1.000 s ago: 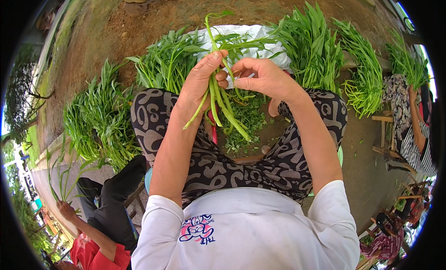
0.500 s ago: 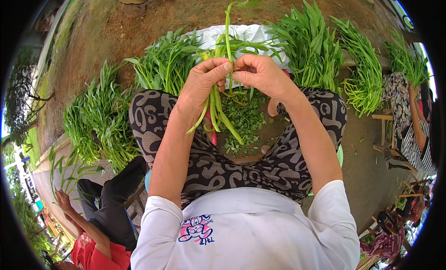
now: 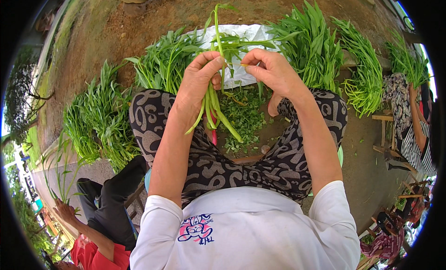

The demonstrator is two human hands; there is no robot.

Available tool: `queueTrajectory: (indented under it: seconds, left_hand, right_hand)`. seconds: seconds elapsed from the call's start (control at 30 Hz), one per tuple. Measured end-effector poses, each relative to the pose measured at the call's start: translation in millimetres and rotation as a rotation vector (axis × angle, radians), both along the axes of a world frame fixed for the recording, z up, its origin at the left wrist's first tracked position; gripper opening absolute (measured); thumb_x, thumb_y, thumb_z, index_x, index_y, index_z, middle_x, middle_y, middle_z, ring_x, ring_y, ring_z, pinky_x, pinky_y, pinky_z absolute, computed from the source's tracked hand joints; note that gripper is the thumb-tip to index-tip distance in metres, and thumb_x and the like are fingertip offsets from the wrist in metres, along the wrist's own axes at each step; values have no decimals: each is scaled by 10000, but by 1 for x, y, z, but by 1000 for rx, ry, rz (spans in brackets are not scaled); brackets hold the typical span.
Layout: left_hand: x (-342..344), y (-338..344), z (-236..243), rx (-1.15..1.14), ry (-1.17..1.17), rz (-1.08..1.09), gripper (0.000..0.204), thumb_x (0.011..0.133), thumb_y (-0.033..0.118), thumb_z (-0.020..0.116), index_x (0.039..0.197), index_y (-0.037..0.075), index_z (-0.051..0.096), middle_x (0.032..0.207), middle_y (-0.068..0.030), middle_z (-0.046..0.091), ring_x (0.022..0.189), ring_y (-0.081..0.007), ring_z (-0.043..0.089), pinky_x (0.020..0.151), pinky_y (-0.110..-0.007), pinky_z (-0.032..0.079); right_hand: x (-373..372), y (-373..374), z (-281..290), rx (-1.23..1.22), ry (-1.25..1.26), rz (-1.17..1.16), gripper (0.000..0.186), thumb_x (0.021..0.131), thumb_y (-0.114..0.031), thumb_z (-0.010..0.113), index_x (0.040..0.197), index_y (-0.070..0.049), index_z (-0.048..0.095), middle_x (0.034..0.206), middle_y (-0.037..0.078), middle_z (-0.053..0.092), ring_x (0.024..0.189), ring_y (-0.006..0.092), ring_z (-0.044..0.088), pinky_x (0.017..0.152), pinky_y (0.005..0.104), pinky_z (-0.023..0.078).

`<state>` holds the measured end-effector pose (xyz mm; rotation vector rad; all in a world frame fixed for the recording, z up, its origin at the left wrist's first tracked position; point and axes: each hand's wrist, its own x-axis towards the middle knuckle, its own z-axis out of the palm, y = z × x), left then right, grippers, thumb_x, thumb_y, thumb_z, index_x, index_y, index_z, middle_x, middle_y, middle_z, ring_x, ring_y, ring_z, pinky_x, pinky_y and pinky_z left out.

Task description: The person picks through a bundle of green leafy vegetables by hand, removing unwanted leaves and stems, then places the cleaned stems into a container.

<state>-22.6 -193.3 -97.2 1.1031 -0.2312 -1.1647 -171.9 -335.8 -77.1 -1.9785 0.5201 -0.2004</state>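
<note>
My left hand (image 3: 199, 75) is closed round a small bunch of leafy green stems (image 3: 213, 105), which look like water spinach. Their thick cut ends hang below the fist, while one long stalk rises upright past the thumb. To its right, my right hand (image 3: 274, 72) pinches a thin yellowish scrap (image 3: 244, 65) between thumb and forefinger, apart from the bunch. Under both hands, torn green leaves (image 3: 246, 117) lie heaped on the ground between my knees. Behind the hands spreads a white plastic sheet (image 3: 253, 32) with a few leafy stems across it.
Heaps of leafy greens flank the sheet, at the left (image 3: 162, 61) and right (image 3: 309, 47). More lie at far left (image 3: 100, 112) and beyond the right heap (image 3: 362, 70). A person in red (image 3: 100, 251) sits at lower left holding stems; other people sit along the right edge.
My right hand has drawn away to the right from the bunch, carrying a small yellowish scrap. The upright stalk in my left hand has shifted slightly left. The person in red has lowered their stems.
</note>
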Motion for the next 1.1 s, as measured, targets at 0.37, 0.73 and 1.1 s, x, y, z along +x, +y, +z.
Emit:
queueTrajectory:
  seconds: [0.37,0.73,1.1]
  left_hand:
    - [0,-1,3,27,47,-1,242,915,104,613,1154,66,608,783,42,530,565,-44,449,500,-192,390]
    - [1,1,1,20,22,-37,202,917,115,609,1115,75,598,824,26,560,583,-41,449,512,-191,386]
    - [3,2,1,1,49,-41,169,909,112,607,1073,74,603,825,18,566,584,-51,468,512,-206,398]
  right_hand:
    - [1,-1,-1,-147,-76,-55,220,872,-107,603,1063,2,603,900,41,642,726,115,558,690,278,482]
    - [13,5,-16,26,110,58,232,854,-84,618,1069,0,599,1008,77,639,757,104,571,678,264,483]
    - [18,12,-23,317,16,21,166,893,-120,592,1016,-12,611,889,19,632,742,88,575,659,245,478]
